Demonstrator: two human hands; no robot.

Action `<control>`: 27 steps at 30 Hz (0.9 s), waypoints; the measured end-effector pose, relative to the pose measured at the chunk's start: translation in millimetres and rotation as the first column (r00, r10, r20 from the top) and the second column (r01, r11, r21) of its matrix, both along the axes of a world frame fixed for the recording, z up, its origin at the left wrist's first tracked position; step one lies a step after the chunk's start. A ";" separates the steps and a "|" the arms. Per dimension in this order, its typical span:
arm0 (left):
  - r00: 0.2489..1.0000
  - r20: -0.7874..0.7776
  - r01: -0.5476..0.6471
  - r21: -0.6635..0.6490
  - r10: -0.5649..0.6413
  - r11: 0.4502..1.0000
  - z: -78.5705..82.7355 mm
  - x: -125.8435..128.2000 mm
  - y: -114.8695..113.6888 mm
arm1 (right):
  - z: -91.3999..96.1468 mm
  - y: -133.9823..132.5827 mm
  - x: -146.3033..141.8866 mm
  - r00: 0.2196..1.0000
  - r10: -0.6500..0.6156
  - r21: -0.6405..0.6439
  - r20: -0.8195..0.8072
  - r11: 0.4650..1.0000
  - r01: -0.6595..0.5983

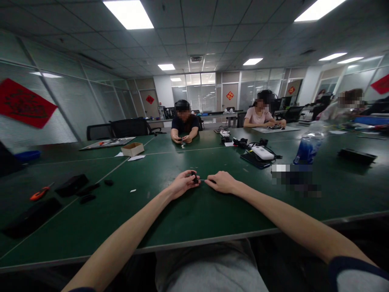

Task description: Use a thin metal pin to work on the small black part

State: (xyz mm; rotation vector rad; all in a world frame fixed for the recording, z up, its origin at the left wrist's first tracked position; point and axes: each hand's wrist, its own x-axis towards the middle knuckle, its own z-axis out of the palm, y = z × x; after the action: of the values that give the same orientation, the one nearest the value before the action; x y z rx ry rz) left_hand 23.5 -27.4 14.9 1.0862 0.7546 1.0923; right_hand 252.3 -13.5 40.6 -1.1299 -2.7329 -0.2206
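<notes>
Near the middle of the green table, my left hand is closed around a small black part, held up between thumb and fingers. My right hand faces it from the right, fingers curled. A thin metal shaft runs from its fingertips towards the black part; it looks like a screwdriver, with its handle hidden in the hand. Whether the tip touches the part is too small to tell. Both forearms reach over the table's front edge.
Left lie an orange screwdriver, black cases and small black pieces. An open cardboard box stands farther back. To the right are a white device with cables and a bottle. Co-workers sit across the table.
</notes>
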 end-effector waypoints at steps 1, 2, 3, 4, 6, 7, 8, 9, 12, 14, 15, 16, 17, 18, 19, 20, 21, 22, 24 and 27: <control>1.000 0.001 -0.001 -0.003 0.001 1.000 -0.3 0.0 0.1 | 0.1 0.2 0.1 1.000 -0.003 0.005 0.006 1.000 0.003; 1.000 0.002 -0.001 -0.006 0.001 1.000 -0.6 -0.1 0.2 | 0.3 0.3 0.2 1.000 -0.002 0.008 0.010 1.000 0.002; 1.000 0.003 0.000 -0.009 0.000 1.000 -0.7 -0.2 0.3 | 0.5 0.4 0.4 1.000 0.004 0.005 0.011 1.000 -0.004; 1.000 0.004 0.000 -0.011 0.000 1.000 -0.8 -0.3 0.4 | 0.7 0.5 0.7 1.000 0.011 0.000 0.012 1.000 -0.011; 1.000 0.005 0.006 -0.015 -0.006 1.000 -0.6 -0.6 0.7 | 1.0 0.5 1.0 1.000 0.022 -0.011 0.011 1.000 -0.022; 1.000 0.004 0.010 -0.017 -0.010 1.000 -0.4 -0.8 0.8 | 1.0 0.4 1.0 1.000 0.026 -0.014 0.012 1.000 -0.026; 1.000 0.003 0.012 -0.018 -0.012 1.000 -0.1 -0.9 1.0 | 0.8 0.4 1.0 0.999 0.030 -0.015 0.015 0.999 -0.029; 1.000 0.002 0.012 -0.019 -0.012 1.000 0.1 -0.9 1.2 | 0.6 0.3 0.8 0.999 0.033 -0.013 0.019 0.999 -0.033; 1.000 -0.003 0.000 -0.024 0.000 1.000 0.3 -0.8 2.1 | -0.2 -0.2 -0.2 0.998 0.046 -0.007 0.038 0.999 -0.045; 1.000 -0.009 -0.001 -0.023 0.001 1.000 -0.1 -0.6 2.7 | -0.2 -1.0 -0.9 0.998 0.042 -0.009 0.043 0.999 -0.042; 1.000 -0.013 0.002 -0.020 -0.002 1.000 -0.3 -0.4 2.9 | 0.1 -1.6 -1.3 0.998 0.038 -0.011 0.042 0.999 -0.037; 1.000 -0.016 0.005 -0.018 -0.005 1.000 -0.5 -0.3 3.0 | 0.7 -2.2 -1.6 0.999 0.033 -0.015 0.041 0.999 -0.033; 1.000 -0.019 0.007 -0.016 -0.007 1.000 -0.6 -0.1 3.1 | 1.4 -3.0 -1.8 0.999 0.029 -0.019 0.037 0.999 -0.028; 1.000 -0.020 0.007 -0.017 -0.007 1.000 -0.6 0.1 3.0 | 2.3 -3.8 -2.0 0.999 0.026 -0.023 0.034 0.999 -0.026; 1.000 -0.021 0.005 -0.019 -0.006 1.000 -0.5 0.3 2.9 | 3.2 -4.6 -2.2 0.999 0.024 -0.027 0.031 0.999 -0.023; 1.000 -0.021 0.002 -0.022 -0.002 1.000 -0.3 0.5 2.8 | 4.1 -5.3 -2.4 0.999 0.019 -0.029 0.029 0.999 -0.018; 1.000 -0.020 -0.001 -0.025 0.001 1.000 -0.2 0.7 2.7 | 4.8 -6.0 -2.7 0.999 0.014 -0.032 0.029 0.999 -0.013; 1.000 -0.020 -0.004 -0.026 0.004 1.000 -0.1 0.8 2.8 | 5.3 -6.6 -3.0 1.000 0.008 -0.033 0.029 0.999 -0.007; 1.000 -0.024 -0.010 -0.020 0.010 1.000 -0.4 0.6 3.1 | 5.6 -7.3 -3.5 1.000 -0.002 -0.031 0.029 1.000 0.003; 0.999 -0.037 -0.002 -0.005 0.002 1.000 -1.6 -0.3 3.8 | 4.6 -7.1 -3.9 1.000 -0.007 -0.023 0.028 1.000 0.007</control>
State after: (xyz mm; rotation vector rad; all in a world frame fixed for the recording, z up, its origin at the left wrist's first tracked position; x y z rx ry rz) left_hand 23.3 -23.6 13.3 1.1042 0.7872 1.0746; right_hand 248.4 -20.6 45.1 -1.1511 -2.7633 -0.2083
